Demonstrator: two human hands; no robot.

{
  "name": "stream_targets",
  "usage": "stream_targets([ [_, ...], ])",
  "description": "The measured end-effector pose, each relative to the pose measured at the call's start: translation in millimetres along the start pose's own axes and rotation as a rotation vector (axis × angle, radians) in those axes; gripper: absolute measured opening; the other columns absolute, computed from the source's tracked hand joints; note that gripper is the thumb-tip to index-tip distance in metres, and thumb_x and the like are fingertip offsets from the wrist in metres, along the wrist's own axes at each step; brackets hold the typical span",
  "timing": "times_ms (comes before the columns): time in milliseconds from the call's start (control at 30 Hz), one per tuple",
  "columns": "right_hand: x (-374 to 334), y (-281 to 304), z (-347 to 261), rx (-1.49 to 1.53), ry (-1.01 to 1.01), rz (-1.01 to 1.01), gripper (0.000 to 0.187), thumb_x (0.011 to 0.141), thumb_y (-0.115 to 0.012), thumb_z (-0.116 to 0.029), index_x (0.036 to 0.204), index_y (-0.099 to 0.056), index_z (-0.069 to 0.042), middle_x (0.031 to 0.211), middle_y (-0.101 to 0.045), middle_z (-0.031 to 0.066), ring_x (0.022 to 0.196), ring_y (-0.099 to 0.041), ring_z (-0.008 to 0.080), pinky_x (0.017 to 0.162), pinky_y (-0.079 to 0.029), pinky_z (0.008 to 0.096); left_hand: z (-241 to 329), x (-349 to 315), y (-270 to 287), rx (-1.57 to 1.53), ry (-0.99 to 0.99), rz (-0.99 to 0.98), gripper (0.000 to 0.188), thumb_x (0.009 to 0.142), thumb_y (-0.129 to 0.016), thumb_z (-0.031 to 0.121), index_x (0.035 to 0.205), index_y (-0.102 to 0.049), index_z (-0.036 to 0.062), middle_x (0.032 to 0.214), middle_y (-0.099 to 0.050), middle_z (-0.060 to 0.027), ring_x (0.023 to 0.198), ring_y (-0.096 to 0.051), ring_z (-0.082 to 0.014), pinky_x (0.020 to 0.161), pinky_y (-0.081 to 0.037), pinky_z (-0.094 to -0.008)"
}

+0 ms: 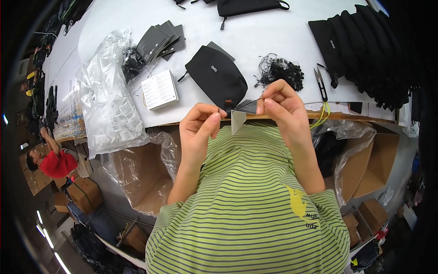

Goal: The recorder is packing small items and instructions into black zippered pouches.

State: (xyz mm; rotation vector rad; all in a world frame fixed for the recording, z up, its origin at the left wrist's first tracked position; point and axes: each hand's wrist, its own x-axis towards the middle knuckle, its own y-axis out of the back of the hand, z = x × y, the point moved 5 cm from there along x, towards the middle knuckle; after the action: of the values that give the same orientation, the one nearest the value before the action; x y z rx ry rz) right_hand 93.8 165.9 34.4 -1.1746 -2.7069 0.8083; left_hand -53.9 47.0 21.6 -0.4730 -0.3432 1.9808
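Note:
Just over the table's near edge, a folded dark hang tag (247, 107) hangs between my hands, its pale inner side partly showing. My right hand (286, 108) is closed in a pinch on a thin black string at the tag's right end. On the other side, my left hand (199, 130) pinches a small dark bit that looks like the same string; the fingers hide most of it. Right behind the tag lies a black zippered pouch (214, 73), with a dark card partly under its far edge. Beyond my right hand is a tangled heap of black strings (281, 73).
Thread snips (321, 85) with a yellow cord lie at right, near a row of black pouches (360, 55). Left are a stack of white cards (159, 90), dark tags (159, 41) and a clear bag of labels (112, 100). Open cartons (148, 171) stand below the table edge.

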Motion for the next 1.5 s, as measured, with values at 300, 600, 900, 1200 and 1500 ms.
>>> stream_targets([
  [300,-4.4,-10.7,9.0,-0.022,-0.035,-0.036,0.015,0.095,-0.055,-0.017,0.1,-0.045,-0.006,0.07,-0.061,0.0066,0.063,-0.049,0.006,0.059,-0.036,0.0161,7.4,-4.0,-25.6,0.455,-0.12,-0.038,0.014,0.091,-0.056,0.011,0.087,-0.058,-0.0025,0.079,-0.063,-0.0041,0.066,-0.051,-0.0034,0.06,-0.037,-0.0173],
  [600,-5.7,-19.8,6.2,-0.108,0.123,-0.139,0.011,0.096,-0.05,-0.011,0.1,-0.041,-0.004,0.08,-0.055,0.0083,0.071,-0.052,0.0111,0.062,-0.04,0.021,12.9,-0.1,-32.0,0.399,-0.151,-0.072,0.014,0.091,-0.054,0.011,0.085,-0.055,-0.0023,0.074,-0.06,-0.0034,0.064,-0.05,-0.0054,0.06,-0.038,-0.0198],
  [900,-10.3,-22.9,9.7,-0.063,0.026,-0.178,0.016,0.09,-0.058,-0.006,0.095,-0.043,-0.004,0.079,-0.054,0.0032,0.071,-0.054,0.0096,0.066,-0.043,0.0224,11.8,-0.1,-38.0,0.386,-0.044,-0.181,0.015,0.092,-0.053,0.01,0.085,-0.053,-0.0028,0.071,-0.058,-0.0043,0.066,-0.052,-0.0072,0.061,-0.039,-0.0205],
  [1200,-8.4,-20.4,10.6,-0.113,0.007,-0.165,0.016,0.09,-0.058,-0.006,0.094,-0.043,-0.004,0.077,-0.053,0.0023,0.07,-0.053,0.0084,0.063,-0.041,0.0208,5.1,2.5,-33.7,0.414,0.031,-0.202,0.017,0.092,-0.053,0.012,0.083,-0.053,-0.0017,0.068,-0.056,-0.0013,0.061,-0.045,-0.0045,0.055,-0.033,-0.0213],
  [1500,-6.8,-22.3,8.5,-0.229,-0.164,-0.283,0.019,0.09,-0.057,-0.006,0.096,-0.04,-0.005,0.073,-0.052,-0.0004,0.064,-0.044,0.0045,0.057,-0.034,0.019,-20.7,11.3,-19.3,-0.029,0.368,-0.502,0.023,0.091,-0.061,0.013,0.103,-0.043,0.0039,0.071,-0.058,0.0016,0.064,-0.043,0.0,0.057,-0.032,-0.0164],
])
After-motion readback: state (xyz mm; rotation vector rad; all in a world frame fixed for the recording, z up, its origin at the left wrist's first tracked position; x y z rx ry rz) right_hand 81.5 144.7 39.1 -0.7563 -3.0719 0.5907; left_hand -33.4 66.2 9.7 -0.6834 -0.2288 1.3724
